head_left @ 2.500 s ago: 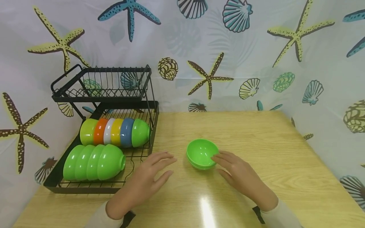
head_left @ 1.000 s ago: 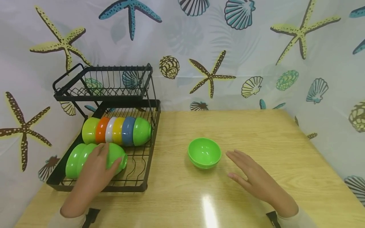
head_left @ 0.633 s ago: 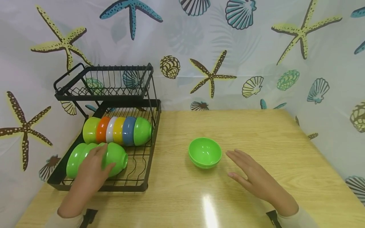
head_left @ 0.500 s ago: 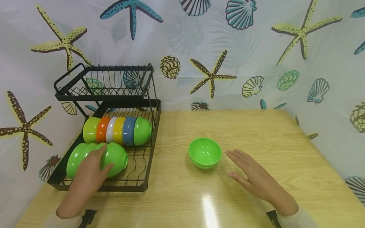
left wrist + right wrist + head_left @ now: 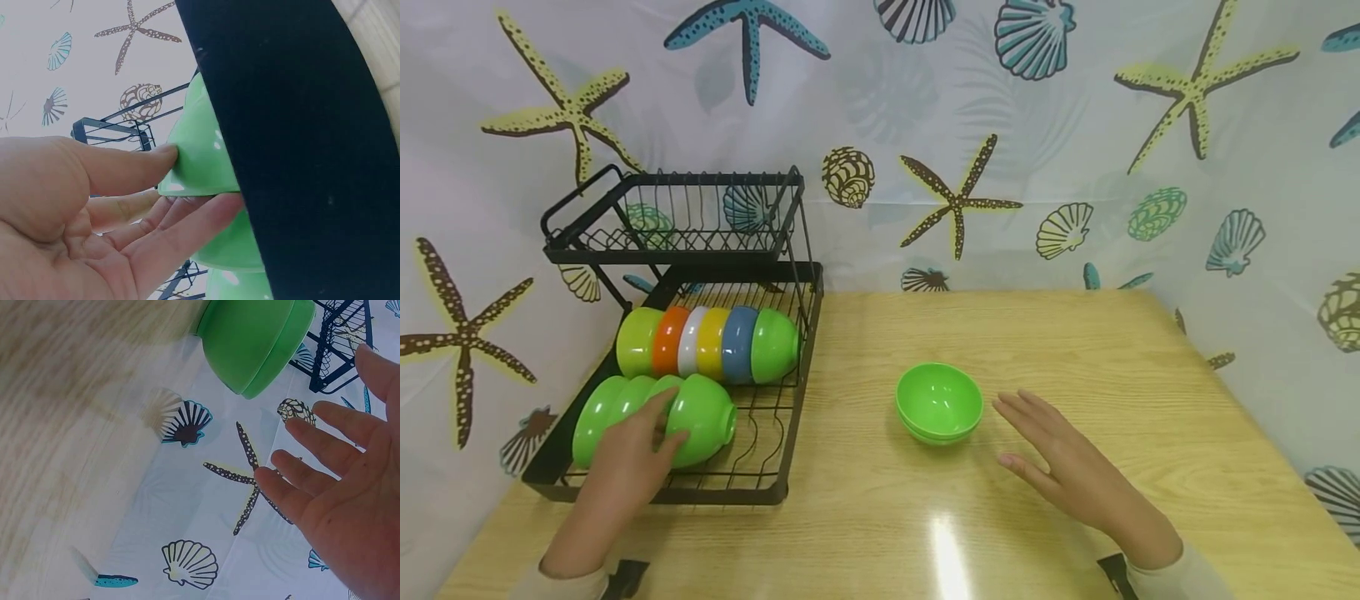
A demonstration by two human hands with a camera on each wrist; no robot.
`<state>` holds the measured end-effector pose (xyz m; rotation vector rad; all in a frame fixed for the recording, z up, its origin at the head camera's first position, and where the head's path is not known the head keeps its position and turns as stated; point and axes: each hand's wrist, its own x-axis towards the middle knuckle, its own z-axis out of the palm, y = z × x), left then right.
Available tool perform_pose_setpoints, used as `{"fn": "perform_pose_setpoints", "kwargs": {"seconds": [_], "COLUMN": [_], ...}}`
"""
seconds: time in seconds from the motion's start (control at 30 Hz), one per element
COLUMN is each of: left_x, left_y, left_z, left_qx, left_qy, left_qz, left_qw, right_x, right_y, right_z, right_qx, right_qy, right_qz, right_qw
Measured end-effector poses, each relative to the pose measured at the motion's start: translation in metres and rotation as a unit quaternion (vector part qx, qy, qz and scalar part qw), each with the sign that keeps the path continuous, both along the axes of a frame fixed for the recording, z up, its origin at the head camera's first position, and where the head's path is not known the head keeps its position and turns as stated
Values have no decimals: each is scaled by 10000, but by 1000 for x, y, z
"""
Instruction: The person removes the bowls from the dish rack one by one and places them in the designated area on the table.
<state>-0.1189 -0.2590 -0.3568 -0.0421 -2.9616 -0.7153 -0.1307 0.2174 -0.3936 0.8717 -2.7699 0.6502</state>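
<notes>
My left hand (image 5: 625, 458) is at the front row of green bowls lying on their sides in the black dish rack. It pinches the rim of the rightmost green bowl (image 5: 703, 421). In the left wrist view, the thumb presses the outside of that green bowl (image 5: 203, 150) while fingers reach under its rim; a dark strap hides part of it. Two nested green bowls (image 5: 938, 404) stand upright on the table. Just right of them hovers my right hand (image 5: 1067, 475), fingers extended and holding nothing. The right wrist view shows the nested bowls (image 5: 250, 344) apart from its fingertips.
The two-tier dish rack (image 5: 737, 495) stands at the left of the wooden table (image 5: 1045, 350). Behind the front row sits a line of coloured bowls (image 5: 707, 346). A patterned cloth (image 5: 880, 108) with starfish and shells hangs behind and at the sides.
My left hand has gone left from beside the nested bowls to the rack, where it now pinches the end bowl; a gap shows behind that bowl. My right hand drew back rightward, then stayed.
</notes>
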Motion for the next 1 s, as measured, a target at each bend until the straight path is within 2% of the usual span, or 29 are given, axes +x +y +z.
{"fn": "perform_pose_setpoints", "kwargs": {"seconds": [0.33,0.73,1.0], "left_x": [1,1,2], "left_y": [-4,-9,-13], "left_z": [-5,-5,-4], "left_qx": [256,598,716], "left_qy": [98,-201,-234], "left_qz": [21,73,72], "left_qw": [9996,9980,9971], "right_x": [-1,-1,-1], "right_y": [3,4,4], "right_z": [-3,-3,-1], "right_qx": [-14,2,-16], "right_qy": [-93,-107,102], "right_qz": [-33,-77,-46], "right_qw": [9999,9999,9999]}}
